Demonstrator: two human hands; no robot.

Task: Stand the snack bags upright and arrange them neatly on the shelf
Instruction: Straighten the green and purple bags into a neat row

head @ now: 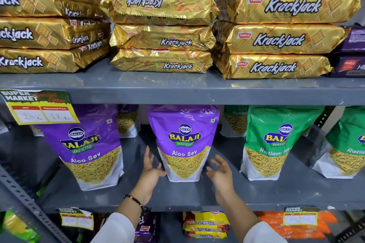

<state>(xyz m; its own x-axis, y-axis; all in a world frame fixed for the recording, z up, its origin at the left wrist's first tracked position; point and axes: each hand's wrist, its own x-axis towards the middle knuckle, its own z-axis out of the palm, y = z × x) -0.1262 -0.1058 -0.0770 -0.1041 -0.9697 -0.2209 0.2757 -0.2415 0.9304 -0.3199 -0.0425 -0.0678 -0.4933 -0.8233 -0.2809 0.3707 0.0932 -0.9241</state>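
Observation:
A purple Aloo Sev bag (183,144) stands upright in the middle of the grey middle shelf (177,195). My left hand (151,165) hovers just left of its base, fingers spread, holding nothing. On the bag's right side my right hand (220,171) is also spread and empty, a small gap away. Another purple Aloo Sev bag (88,148) stands to the left, leaning slightly. A green Ratlami Sev bag (276,144) stands to the right, and a second green bag (347,144) is at the far right edge. More bags stand behind them.
Stacks of gold Krackjack packs (164,25) fill the upper shelf (177,89), with purple packs (349,53) at its right. A price tag (39,108) hangs from that shelf's left edge. Below are yellow (207,223) and orange packs (296,225). A slotted metal upright (23,197) crosses lower left.

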